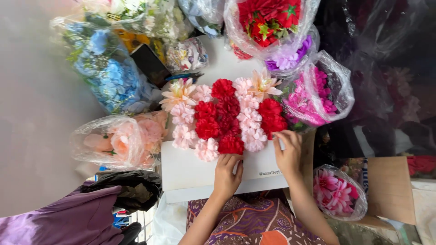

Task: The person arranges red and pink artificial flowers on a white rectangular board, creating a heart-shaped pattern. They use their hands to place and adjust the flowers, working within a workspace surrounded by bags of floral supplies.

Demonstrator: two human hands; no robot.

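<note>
A white board (190, 170) lies in front of me, its far half covered with red and pale pink artificial flowers (225, 115) set in rows. Two peach dahlia-like blooms (178, 92) sit at the far corners. My left hand (227, 174) rests on the board with its fingertips at the nearest red flower (230, 145). My right hand (288, 152) presses its fingers on the board's right side, next to a red flower (272, 119) and a pink one (254, 138). Neither hand visibly grips anything.
Plastic bags of artificial flowers ring the board: blue (109, 72) and peach (122, 140) on the left, red (268, 20), purple (290, 59) and magenta (313, 97) on the right, pink (338, 190) on a cardboard box (390, 186). A black bag (129, 188) and purple cloth (68, 220) lie near left.
</note>
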